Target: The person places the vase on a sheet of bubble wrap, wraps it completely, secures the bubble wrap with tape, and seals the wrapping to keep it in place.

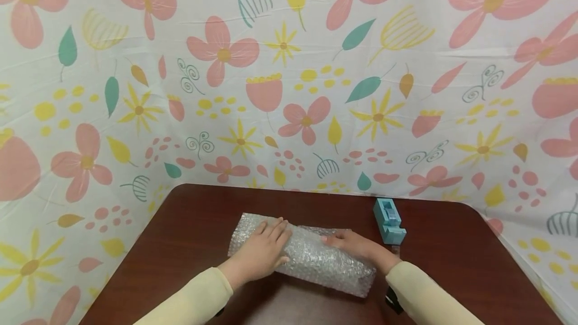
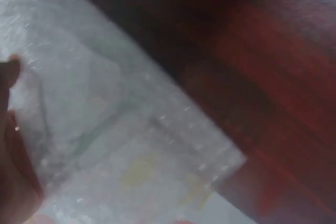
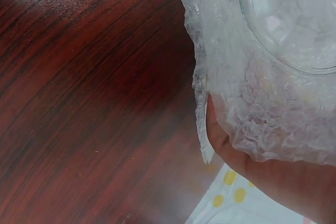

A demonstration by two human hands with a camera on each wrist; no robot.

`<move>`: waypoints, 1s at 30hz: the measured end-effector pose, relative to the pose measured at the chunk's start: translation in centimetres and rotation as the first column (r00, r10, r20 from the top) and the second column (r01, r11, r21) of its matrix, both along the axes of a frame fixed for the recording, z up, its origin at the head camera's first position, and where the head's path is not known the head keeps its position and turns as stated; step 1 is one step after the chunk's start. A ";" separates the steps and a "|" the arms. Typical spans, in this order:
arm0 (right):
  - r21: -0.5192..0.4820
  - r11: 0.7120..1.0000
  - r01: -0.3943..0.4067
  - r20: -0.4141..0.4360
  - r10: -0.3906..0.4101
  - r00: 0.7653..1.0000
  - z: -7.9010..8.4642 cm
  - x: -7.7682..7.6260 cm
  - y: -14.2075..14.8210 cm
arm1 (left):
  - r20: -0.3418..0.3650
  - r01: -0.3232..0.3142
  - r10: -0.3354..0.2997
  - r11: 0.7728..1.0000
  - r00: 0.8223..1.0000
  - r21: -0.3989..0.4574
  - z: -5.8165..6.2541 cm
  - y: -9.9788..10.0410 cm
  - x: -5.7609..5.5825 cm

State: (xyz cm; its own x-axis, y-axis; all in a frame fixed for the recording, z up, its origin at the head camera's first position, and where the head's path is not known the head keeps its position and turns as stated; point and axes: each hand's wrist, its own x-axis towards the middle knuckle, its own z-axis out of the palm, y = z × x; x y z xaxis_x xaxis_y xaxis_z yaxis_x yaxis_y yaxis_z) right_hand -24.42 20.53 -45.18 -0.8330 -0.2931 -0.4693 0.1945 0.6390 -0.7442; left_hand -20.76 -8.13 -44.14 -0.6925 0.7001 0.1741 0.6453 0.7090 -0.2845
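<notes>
A roll of clear bubble wrap [image 1: 311, 255] lies slantwise on the dark wooden table. My left hand [image 1: 266, 250] rests across its left part, fingers laid out over the top and thumb by the near side. In the left wrist view, part of that hand [image 2: 18, 177] shows at the left edge against the wrap [image 2: 105, 93]. My right hand [image 1: 354, 246] holds the wrap at the far right side. One of its digits [image 3: 223, 140] sits behind a layer of film in the right wrist view. There, a round clear glass rim [image 3: 294, 66] shows at the wrap.
A light blue tape dispenser [image 1: 389, 220] stands on the table [image 1: 451, 255], to the right beyond my right hand. Floral-printed cloth [image 1: 289, 114] hangs behind the table and along its sides.
</notes>
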 end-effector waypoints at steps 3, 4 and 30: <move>0.004 1.000 -0.011 -0.019 0.011 1.000 0.1 0.0 -0.1 | -0.053 -0.002 -0.001 0.999 0.999 -0.053 -0.7 -0.1 -0.1; 0.011 1.000 -0.015 -0.028 0.015 0.999 0.2 -0.1 -0.1 | -0.086 -0.003 -0.003 0.997 0.996 -0.076 -0.9 -0.1 -0.3; 0.535 0.844 0.031 -0.715 0.433 0.549 0.6 7.8 -2.4 | -0.030 -0.050 0.048 0.996 0.998 -0.069 -0.8 1.3 -0.5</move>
State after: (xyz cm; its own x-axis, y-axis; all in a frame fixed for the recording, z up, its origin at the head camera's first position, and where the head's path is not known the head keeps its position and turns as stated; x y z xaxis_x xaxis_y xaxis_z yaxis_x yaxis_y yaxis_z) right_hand -16.59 18.12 -44.58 -0.8581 -0.4601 0.2280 -0.4955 0.8585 -0.1322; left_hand -21.28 -6.85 -44.94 -0.7220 0.6763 0.1464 0.6009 0.7176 -0.3521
